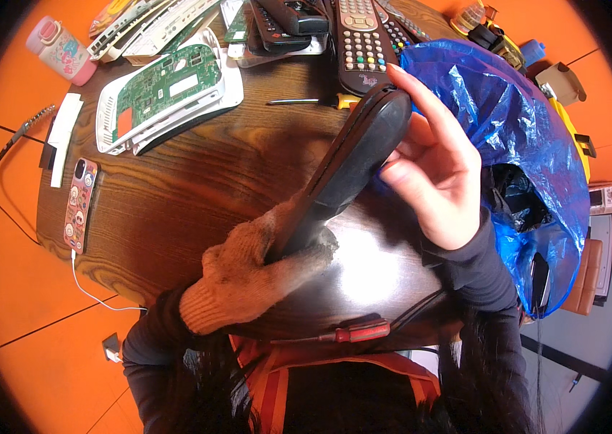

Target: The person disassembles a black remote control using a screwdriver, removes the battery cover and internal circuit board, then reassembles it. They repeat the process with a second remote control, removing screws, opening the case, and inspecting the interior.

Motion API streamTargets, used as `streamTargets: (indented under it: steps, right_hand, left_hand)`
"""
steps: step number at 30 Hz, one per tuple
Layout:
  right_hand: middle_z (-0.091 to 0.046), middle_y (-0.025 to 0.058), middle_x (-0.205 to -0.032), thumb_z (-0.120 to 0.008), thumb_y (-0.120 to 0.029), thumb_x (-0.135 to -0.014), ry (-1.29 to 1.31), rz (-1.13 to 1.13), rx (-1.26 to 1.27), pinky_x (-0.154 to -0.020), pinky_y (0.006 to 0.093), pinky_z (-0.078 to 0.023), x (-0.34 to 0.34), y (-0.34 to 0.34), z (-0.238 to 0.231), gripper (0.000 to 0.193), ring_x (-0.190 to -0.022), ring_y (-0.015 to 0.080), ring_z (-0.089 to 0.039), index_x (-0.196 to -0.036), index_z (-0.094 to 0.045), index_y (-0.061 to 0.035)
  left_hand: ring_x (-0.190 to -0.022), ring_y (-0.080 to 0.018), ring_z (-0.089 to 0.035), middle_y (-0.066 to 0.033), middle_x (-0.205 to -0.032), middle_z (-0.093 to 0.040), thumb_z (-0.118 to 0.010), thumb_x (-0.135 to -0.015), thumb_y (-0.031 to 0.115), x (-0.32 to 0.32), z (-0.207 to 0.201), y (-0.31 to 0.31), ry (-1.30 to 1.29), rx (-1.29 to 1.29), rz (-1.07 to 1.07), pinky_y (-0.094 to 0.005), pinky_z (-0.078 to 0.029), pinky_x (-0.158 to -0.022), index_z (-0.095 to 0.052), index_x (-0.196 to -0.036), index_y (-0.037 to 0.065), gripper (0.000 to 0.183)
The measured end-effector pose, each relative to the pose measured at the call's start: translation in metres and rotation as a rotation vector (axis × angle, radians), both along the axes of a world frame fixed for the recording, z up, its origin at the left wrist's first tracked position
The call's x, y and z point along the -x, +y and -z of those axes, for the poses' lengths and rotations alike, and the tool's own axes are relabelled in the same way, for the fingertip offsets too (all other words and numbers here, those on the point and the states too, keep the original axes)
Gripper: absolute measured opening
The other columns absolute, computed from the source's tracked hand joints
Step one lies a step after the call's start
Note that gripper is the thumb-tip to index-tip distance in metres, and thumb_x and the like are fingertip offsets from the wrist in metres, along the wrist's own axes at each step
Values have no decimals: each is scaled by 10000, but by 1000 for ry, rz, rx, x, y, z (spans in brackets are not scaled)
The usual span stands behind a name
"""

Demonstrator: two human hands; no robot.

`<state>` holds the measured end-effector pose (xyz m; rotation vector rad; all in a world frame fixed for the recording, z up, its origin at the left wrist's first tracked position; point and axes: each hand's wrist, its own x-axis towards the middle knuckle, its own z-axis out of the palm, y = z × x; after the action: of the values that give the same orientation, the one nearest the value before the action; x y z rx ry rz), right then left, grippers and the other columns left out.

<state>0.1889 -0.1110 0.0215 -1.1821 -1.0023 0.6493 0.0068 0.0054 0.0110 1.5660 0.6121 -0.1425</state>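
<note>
A long black remote control (364,148) is held tilted over the table, its edge and underside toward me. A seam runs along its side near the upper end. My left hand (244,271), in a knitted work glove with a dark thumb, is closed around the lower end. At the upper end is my bare right hand (439,170), its index finger on the tip and the thumb beside the casing. A red-handled screwdriver (364,331) lies at the near table edge. Behind the held remote, a second screwdriver (293,102) with a yellow handle lies on the table.
A blue plastic bag (515,116) spreads over the right side. Several remotes (360,36) lie at the back. At the left are a white casing with a green circuit board (176,79), a phone (80,206) on a white cable, and a bottle (60,50).
</note>
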Motion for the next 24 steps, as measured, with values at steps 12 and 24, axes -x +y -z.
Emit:
streamTargets:
  steps: [12,24]
  right_hand:
    - [-651,252,-990,-747,-337,-795,189,-73,63,-812,420,-551,-11,-6,0,531,-896,308,-670,-1119,-528,21]
    - [-615,85,-1038,-700,67,-777,76,62,-96,-836,255,-491,9,3,14,522,-938,125,-600,-1249,-486,3]
  left_hand:
    - [-810,-128,-605,-28,-879,-656,-687,-817,155,0,-5,-1,19,95,184,-278,-475,-756,-631,-1023,62,233]
    - [-854,-192,-605,-77,-898,-645,-633,-828,359,0,-2,0,83,228,254,-336,-451,-796,-592,-1092,79,386]
